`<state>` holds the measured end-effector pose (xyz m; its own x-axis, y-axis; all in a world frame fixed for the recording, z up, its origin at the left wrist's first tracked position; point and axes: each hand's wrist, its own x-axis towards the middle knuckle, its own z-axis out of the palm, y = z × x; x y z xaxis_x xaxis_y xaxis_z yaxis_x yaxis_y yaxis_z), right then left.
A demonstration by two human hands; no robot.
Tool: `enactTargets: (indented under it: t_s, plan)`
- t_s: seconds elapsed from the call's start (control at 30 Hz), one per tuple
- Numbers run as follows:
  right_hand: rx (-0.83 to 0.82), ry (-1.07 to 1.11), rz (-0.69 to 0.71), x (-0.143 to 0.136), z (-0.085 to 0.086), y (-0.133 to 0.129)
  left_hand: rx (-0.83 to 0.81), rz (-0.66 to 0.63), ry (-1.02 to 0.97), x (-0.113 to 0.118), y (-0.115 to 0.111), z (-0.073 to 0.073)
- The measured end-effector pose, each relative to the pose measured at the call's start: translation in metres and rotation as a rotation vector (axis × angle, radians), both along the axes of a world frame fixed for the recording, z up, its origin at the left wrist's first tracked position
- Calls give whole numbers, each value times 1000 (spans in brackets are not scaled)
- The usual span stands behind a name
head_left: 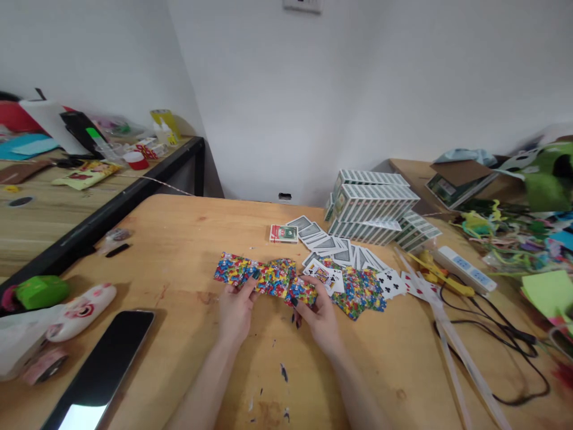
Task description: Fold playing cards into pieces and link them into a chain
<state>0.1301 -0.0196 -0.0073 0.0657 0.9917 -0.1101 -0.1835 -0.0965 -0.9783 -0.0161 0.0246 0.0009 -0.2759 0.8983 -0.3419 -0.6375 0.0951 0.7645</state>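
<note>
My left hand (239,307) pinches colourful patterned playing cards (230,268) between thumb and fingers, over the middle of the wooden table. My right hand (319,316) grips more cards of the same bright pattern (303,291). Between both hands these cards (278,276) overlap in a spread. Just right of my right hand lie loose patterned cards (353,292) and a few face-up cards (325,276), one a picture card. Behind them, grey-backed cards (329,243) are strewn in a fan. A small card box (283,233) sits behind the spread.
Stacked card packs (373,203) stand at the back right. A power strip (464,269), black cable (496,325) and clear plastic strips (452,340) lie on the right. At left are a phone (105,364), a white decorated case (83,312) and a green object (42,291).
</note>
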Motion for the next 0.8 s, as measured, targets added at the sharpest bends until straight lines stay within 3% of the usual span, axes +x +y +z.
enactTargets:
  t_s: [0.8]
  plan:
    - [56,32,6,-1,-4,-2,-36,-103,35,-1,-2,3]
